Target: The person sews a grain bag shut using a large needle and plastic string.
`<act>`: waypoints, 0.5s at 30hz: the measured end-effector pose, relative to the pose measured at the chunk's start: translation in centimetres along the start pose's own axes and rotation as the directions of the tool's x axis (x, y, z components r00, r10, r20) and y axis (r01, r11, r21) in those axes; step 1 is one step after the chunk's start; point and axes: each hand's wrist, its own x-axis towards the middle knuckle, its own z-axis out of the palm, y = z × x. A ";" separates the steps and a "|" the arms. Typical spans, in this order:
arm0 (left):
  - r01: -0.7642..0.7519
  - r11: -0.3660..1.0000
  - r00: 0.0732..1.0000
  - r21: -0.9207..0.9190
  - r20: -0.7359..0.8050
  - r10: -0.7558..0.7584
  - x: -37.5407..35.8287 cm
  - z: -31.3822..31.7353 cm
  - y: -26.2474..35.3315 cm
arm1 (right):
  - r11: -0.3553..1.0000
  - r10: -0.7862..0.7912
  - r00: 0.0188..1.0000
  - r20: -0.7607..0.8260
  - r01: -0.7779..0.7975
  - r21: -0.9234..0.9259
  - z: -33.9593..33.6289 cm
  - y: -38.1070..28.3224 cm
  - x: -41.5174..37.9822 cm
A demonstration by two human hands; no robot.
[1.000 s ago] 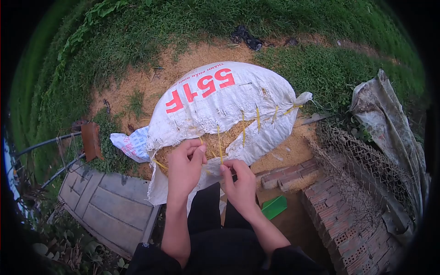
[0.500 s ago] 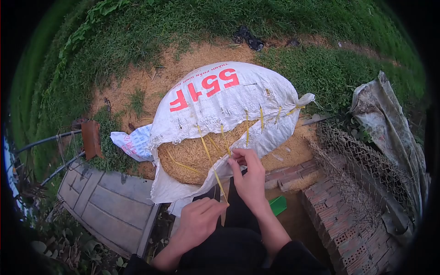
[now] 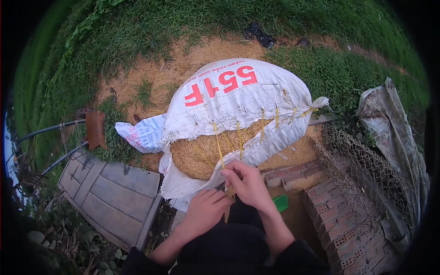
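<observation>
A big white woven sack (image 3: 293, 98) printed 551F in red lies on its side, its mouth gaping along the near side. Pale brown husks (image 3: 195, 158) fill the opening. Yellow plastic string (image 3: 219, 144) is laced across the gap in several stitches. My right hand (image 3: 247, 185) pinches the taut string just outside the sack's near lip. Closer to my body, my left hand (image 3: 208, 208) is closed on the same string near its end. A thin dark sliver (image 3: 269, 84) lies against the sack's upper face.
A blue-and-white printed bag (image 3: 144, 134) pokes out at the sack's left. Grey panelled board (image 3: 114, 197) lies lower left, beside a rusty metal piece (image 3: 95, 130). At right are a brick wall (image 3: 334, 220), wire mesh (image 3: 362, 165) and a dirty sheet (image 3: 389, 119). A green object (image 3: 280, 203) sits below.
My right hand has left the sack's lip and come down onto the string held by my left hand. My left hand has shifted slightly right and up. The whole view has turned a little.
</observation>
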 end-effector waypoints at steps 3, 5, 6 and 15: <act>0.176 0.957 0.975 -0.231 -0.090 -0.201 1.6 -2.4 0.1 | 0.986 0.086 0.995 0.052 -0.092 0.139 -0.5 -0.2 -0.8; 0.383 0.835 0.855 -0.395 -0.191 -0.483 2.3 -3.4 -0.8 | 0.990 0.103 0.994 0.041 -0.107 0.096 -0.8 0.2 -1.0; 0.390 0.832 0.852 -0.394 -0.187 -0.488 2.9 -3.9 -1.2 | 0.989 0.108 0.993 0.046 -0.112 0.098 -0.7 0.3 -1.1; 0.440 0.869 0.896 0.228 -0.179 -0.406 3.6 -5.2 -2.8 | 0.975 0.133 0.989 -0.057 -0.120 0.184 -1.0 0.4 -1.4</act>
